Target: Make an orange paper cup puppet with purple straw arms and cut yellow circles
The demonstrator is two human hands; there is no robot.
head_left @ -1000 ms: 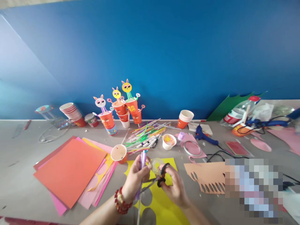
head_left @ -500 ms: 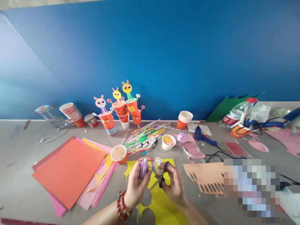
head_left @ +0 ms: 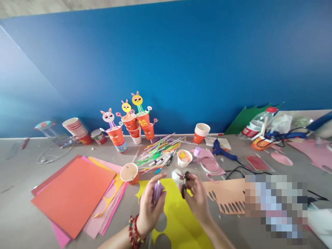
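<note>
My left hand (head_left: 150,204), with a red bead bracelet (head_left: 134,232) at its wrist, is closed round a small bundle of purple drinking straws (head_left: 157,192). Black-handled scissors (head_left: 184,190) are hooked on the fingers of my right hand (head_left: 196,197). A roll of clear tape (head_left: 176,176), blurred, is at those fingertips, apart from the straws. Both hands are above a yellow sheet of paper (head_left: 178,221) with round holes cut in it. Just behind them stand a paper cup (head_left: 129,173) and a cup of paper scraps (head_left: 184,158).
Orange and pink sheets (head_left: 75,193) lie at left. Loose straws and markers (head_left: 160,150) spread behind my hands. Rabbit-faced paper-cup figures (head_left: 115,136) stand by the blue wall (head_left: 181,69). A blue glue gun (head_left: 223,151), its cord and a bottle (head_left: 256,124) are at right.
My right hand has drawn slightly away from the left with the scissors and tape roll, widening the gap between them. The scissors have turned. The view has shifted slightly.
</note>
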